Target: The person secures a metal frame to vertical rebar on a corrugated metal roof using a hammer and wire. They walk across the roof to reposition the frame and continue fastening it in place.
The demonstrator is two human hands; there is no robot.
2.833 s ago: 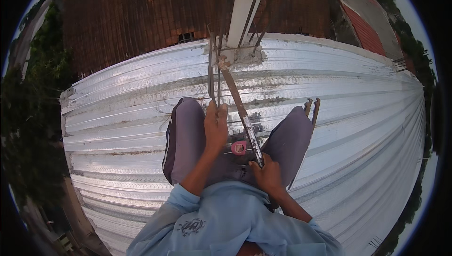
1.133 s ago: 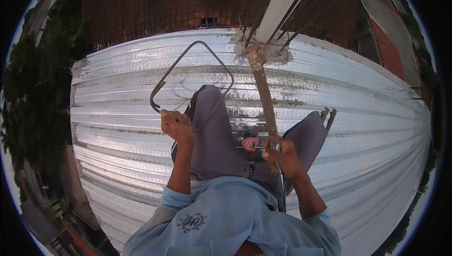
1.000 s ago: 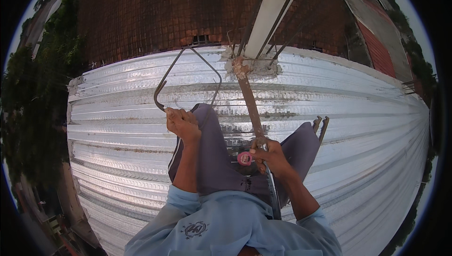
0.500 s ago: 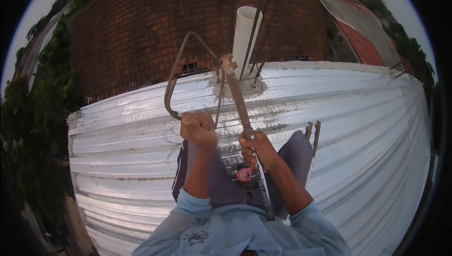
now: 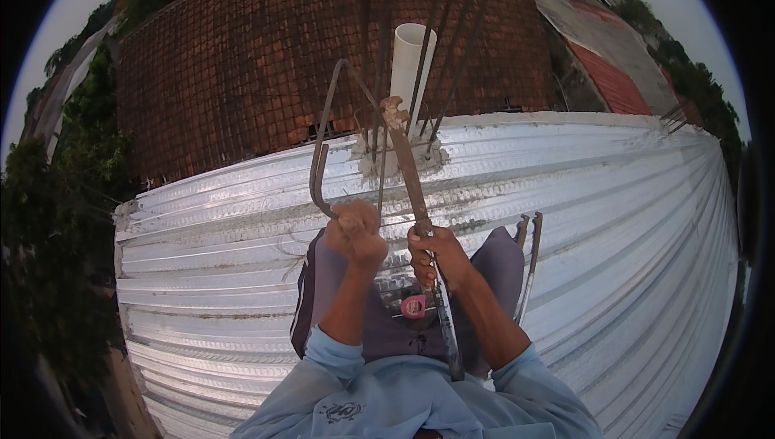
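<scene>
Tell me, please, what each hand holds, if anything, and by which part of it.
The left hand holds the bent rod loop by its near side; the right hand holds the long metal bar around its middle.

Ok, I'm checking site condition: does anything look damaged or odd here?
The metal bar in the right grip: its far end is brown and crusted, unlike the shinier near end, perhaps rust or dried mortar. The grey patch near the white pipe also looks ragged.
</scene>
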